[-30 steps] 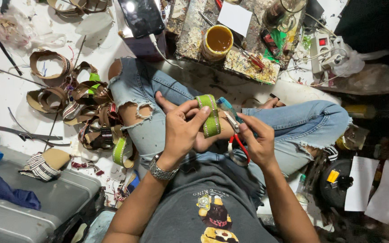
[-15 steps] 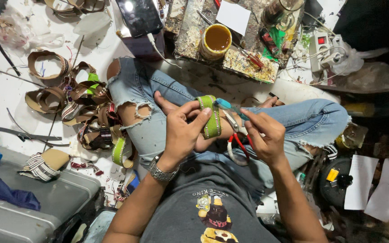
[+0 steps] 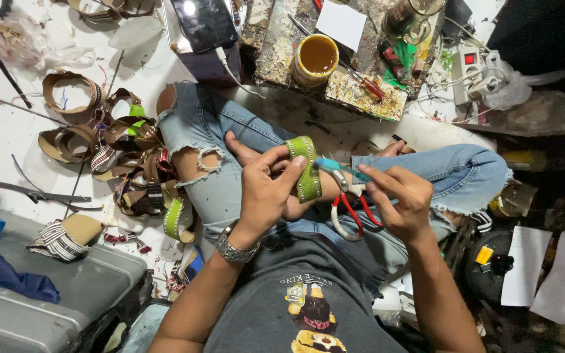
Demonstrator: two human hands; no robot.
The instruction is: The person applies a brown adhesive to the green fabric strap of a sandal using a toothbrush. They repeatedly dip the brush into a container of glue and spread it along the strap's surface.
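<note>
While the person sits cross-legged on the floor, the left hand (image 3: 266, 189) is closed around a green strap loop (image 3: 306, 168), with the thumb on one side and the fingers pressed on the other, so the loop stands upright just above the lap in the middle of the view. This loop is a bright green band with a paler patterned stripe along its middle, bent into a ring. Right of it, the right hand (image 3: 397, 199) pinches a thin teal brush (image 3: 341, 167) between thumb and fingertips; the brush tip touches the outer face of the loop. Below the brush, red-handled scissors (image 3: 351, 210) lie on the lap, beside the right hand.
</note>
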